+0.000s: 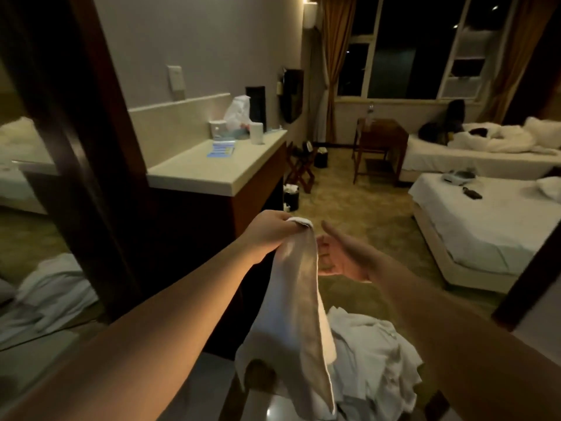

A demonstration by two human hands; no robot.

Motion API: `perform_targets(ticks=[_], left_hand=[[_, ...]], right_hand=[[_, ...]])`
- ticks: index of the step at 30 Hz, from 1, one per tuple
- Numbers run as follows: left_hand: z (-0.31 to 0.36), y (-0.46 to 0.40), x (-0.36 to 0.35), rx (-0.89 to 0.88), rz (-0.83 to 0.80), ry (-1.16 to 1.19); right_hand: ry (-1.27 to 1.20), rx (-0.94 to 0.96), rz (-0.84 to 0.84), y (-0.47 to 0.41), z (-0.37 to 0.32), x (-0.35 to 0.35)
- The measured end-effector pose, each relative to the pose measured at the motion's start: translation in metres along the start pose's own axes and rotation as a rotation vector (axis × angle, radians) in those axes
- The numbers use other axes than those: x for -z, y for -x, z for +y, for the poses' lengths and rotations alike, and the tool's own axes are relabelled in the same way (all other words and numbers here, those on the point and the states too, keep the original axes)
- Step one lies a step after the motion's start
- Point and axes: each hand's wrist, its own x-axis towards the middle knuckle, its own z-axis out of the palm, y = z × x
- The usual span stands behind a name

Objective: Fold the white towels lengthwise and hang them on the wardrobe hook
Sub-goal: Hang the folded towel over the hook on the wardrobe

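Below the left hand [267,230] hangs a white towel [299,302], pinched by its top corner between thumb and curled fingers, its length trailing down onto a heap of towels [373,363]. Just right of that pinch, the right hand [343,258] is spread, palm up, holding nothing.

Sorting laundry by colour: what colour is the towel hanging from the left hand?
White, plain cloth towel, shaded tan by warm light; head view.

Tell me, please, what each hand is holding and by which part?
The left hand pinches a white towel by its top end, so it hangs down. The right hand is open, holding nothing.
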Motion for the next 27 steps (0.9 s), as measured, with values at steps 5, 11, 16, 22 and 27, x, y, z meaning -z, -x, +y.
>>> perform_targets(ticks=[5, 11, 16, 22, 27], left_hand=[[0.029, 0.069, 0.04, 0.092, 0.046, -0.023], [0.037, 0.178, 0.096, 0.157, 0.099, 0.038], [0.03, 0.291, 0.127, 0.149, 0.208, 0.0], [0.028, 0.437, 0.148, 0.152, 0.338, 0.063], [0.038, 0.549, 0.169, 0.183, 0.551, 0.081]], right_hand=[[0.121, 0.153, -0.1, 0.045, -0.004, -0.078], [0.412, 0.236, -0.064, 0.095, -0.003, -0.142], [0.883, 0.179, -0.076, 0.124, 0.049, -0.18], [0.999, 0.242, 0.033, 0.181, 0.094, -0.223], [1.03, 0.335, -0.021, 0.227, 0.082, -0.267]])
